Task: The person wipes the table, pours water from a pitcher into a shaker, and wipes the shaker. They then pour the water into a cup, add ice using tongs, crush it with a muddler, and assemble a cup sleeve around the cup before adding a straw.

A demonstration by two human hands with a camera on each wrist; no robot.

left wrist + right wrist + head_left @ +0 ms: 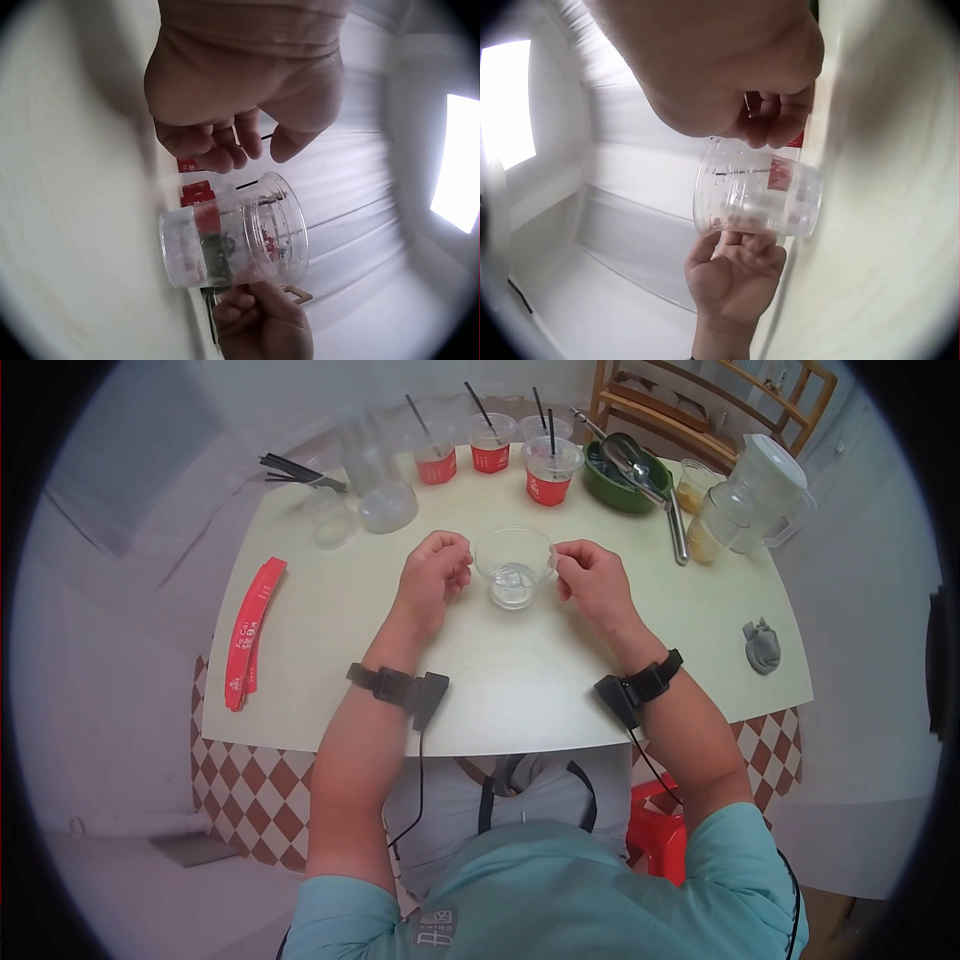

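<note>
A clear plastic cup (513, 588) stands upright on the table in front of me, with droplets on its wall near the rim in the right wrist view. My left hand (436, 572) is at its left side, fingers loosely curled. Its thumb and fingertips are apart, with a gap to the cup (180, 251) in the left wrist view. On the opposite side, my right hand (594, 578) pinches the cup near its rim between thumb and forefinger. The right wrist view shows the left hand (735, 281) just beyond the cup.
Cups with red sleeves (548, 488) and black straws line the back. A green bowl (625, 495) holding metal tongs and a white-lidded pitcher (760, 490) stand back right. Red paper sleeves (252, 630) lie left; a grey cloth (762, 647) lies right. Clear containers (388, 510) stand back left.
</note>
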